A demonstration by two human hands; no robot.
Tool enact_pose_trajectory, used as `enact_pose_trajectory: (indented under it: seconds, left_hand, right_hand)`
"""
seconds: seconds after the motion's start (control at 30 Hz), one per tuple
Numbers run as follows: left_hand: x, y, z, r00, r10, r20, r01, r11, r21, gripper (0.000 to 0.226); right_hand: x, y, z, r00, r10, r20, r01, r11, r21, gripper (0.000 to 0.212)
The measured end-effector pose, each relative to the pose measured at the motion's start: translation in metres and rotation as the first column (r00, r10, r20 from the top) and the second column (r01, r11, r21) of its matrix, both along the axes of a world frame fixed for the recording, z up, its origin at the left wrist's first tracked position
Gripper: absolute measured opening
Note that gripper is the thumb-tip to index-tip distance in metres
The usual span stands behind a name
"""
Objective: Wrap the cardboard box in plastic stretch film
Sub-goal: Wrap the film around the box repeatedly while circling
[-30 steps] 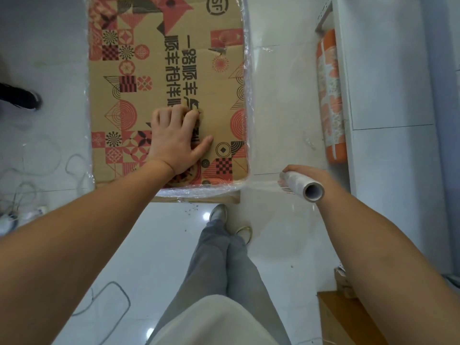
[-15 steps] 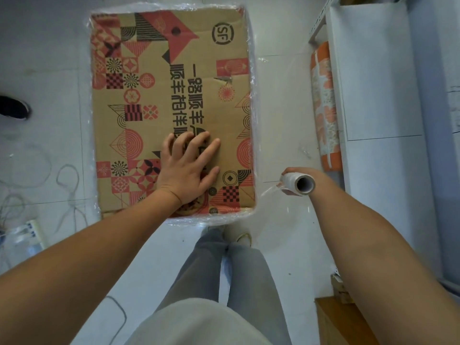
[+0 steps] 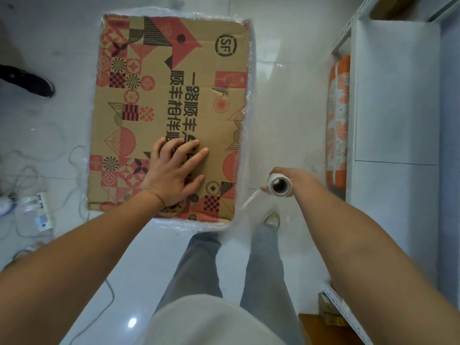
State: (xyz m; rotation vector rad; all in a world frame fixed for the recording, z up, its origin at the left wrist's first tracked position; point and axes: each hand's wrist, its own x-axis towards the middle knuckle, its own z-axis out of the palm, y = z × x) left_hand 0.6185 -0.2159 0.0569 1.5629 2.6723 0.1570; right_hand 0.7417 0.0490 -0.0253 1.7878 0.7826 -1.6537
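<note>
A large cardboard box (image 3: 171, 70) with red and black patterns and printed characters stands on the white floor, seen from above. Clear stretch film (image 3: 251, 115) clings around its sides. My left hand (image 3: 174, 173) lies flat on the box top near its front edge, fingers spread. My right hand (image 3: 298, 179) grips a small roll of stretch film (image 3: 279, 185) to the right of the box's front right corner, its hollow core facing the camera. A taut strip of film (image 3: 251, 199) runs from the roll to that corner.
A white shelf unit (image 3: 395, 95) stands at the right with an orange patterned roll (image 3: 338, 120) leaning against it. Cables and a power strip (image 3: 43, 210) lie at the left. A black shoe (image 3: 27, 80) is at far left. My legs (image 3: 231, 265) stand just before the box.
The view has shifted so the whole box top shows. My right hand has turned the roll end-on and moved it along the box's right side; my left hand stays pressed on the box.
</note>
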Motion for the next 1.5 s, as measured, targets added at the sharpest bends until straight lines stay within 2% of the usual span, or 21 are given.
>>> enact_pose_trajectory:
  seconds: [0.03, 0.07, 0.17, 0.33, 0.57, 0.67, 0.77, 0.83, 0.93, 1.03, 1.1, 1.17, 1.23, 1.4, 1.5]
  left_hand:
    - [0.0, 0.001, 0.0, 1.0, 0.009, 0.001, -0.009, 1.0, 0.002, 0.056]
    - [0.001, 0.001, 0.001, 1.0, 0.015, -0.003, -0.015, 1.0, 0.004, 0.056]
    - [0.002, 0.002, 0.004, 0.999, 0.028, -0.022, -0.028, 1.0, -0.004, 0.057]
    - [0.005, 0.004, 0.005, 0.998, 0.064, -0.029, -0.066, 0.995, -0.07, 0.057]
    - [0.012, 0.017, 0.019, 0.993, 0.114, -0.025, -0.116, 0.991, -0.072, 0.052]
    - [0.025, 0.045, 0.032, 0.942, 0.334, 0.002, -0.334, 0.942, -0.023, 0.048]
    - [0.03, 0.08, 0.034, 0.791, 0.611, 0.042, -0.612, 0.789, 0.055, 0.041]
    - [0.031, 0.09, 0.027, 0.728, 0.684, 0.042, -0.686, 0.725, 0.061, 0.042]
    - [0.032, 0.087, 0.019, 0.705, 0.707, 0.055, -0.709, 0.705, 0.036, 0.048]
    - [0.029, 0.084, 0.018, 0.721, 0.691, 0.051, -0.693, 0.72, 0.042, 0.05]
    - [0.027, 0.085, 0.018, 0.726, 0.685, 0.059, -0.687, 0.725, 0.041, 0.05]
    - [0.027, 0.085, 0.016, 0.727, 0.683, 0.066, -0.686, 0.726, 0.048, 0.048]
    - [0.027, 0.085, 0.015, 0.732, 0.678, 0.071, -0.681, 0.73, 0.057, 0.046]
    - [0.027, 0.084, 0.012, 0.729, 0.679, 0.088, -0.684, 0.728, 0.044, 0.046]
    - [0.027, 0.083, 0.012, 0.734, 0.674, 0.084, -0.679, 0.731, 0.067, 0.045]
  right_hand:
    - [-0.002, 0.006, 0.0, 0.998, 0.054, 0.023, -0.054, 0.998, -0.009, 0.005]
    - [-0.001, 0.01, 0.002, 0.994, 0.101, 0.043, -0.099, 0.994, -0.039, 0.011]
    - [-0.003, 0.016, 0.005, 0.995, 0.096, -0.002, -0.095, 0.989, -0.115, 0.02]
    - [0.006, 0.028, 0.008, 0.985, 0.154, -0.084, -0.167, 0.967, -0.194, 0.018]
    - [0.011, 0.041, -0.003, 0.941, 0.333, -0.051, -0.337, 0.926, -0.169, 0.029]
    - [0.005, 0.044, 0.004, 0.909, 0.413, -0.063, -0.417, 0.903, -0.104, 0.032]
    - [-0.003, 0.043, 0.009, 0.92, 0.39, -0.046, -0.392, 0.918, -0.055, 0.024]
    - [-0.009, 0.039, 0.011, 0.918, 0.389, -0.074, -0.395, 0.915, -0.087, 0.031]
    - [-0.012, 0.038, 0.005, 0.878, 0.469, -0.094, -0.478, 0.87, -0.119, 0.041]
    - [-0.009, 0.04, 0.003, 0.847, 0.528, -0.059, -0.531, 0.836, -0.138, 0.03]
    - [-0.006, 0.046, 0.0, 0.872, 0.489, -0.023, -0.488, 0.864, -0.12, 0.023]
    - [-0.006, 0.056, -0.005, 0.898, 0.437, 0.056, -0.432, 0.898, -0.081, 0.023]
    - [-0.011, 0.066, -0.007, 0.901, 0.429, 0.066, -0.422, 0.901, -0.096, 0.024]
    - [-0.029, 0.057, -0.005, 0.85, 0.527, 0.009, -0.52, 0.842, -0.148, 0.042]
    - [-0.04, 0.061, -0.002, 0.793, 0.609, -0.002, -0.604, 0.785, -0.139, 0.038]
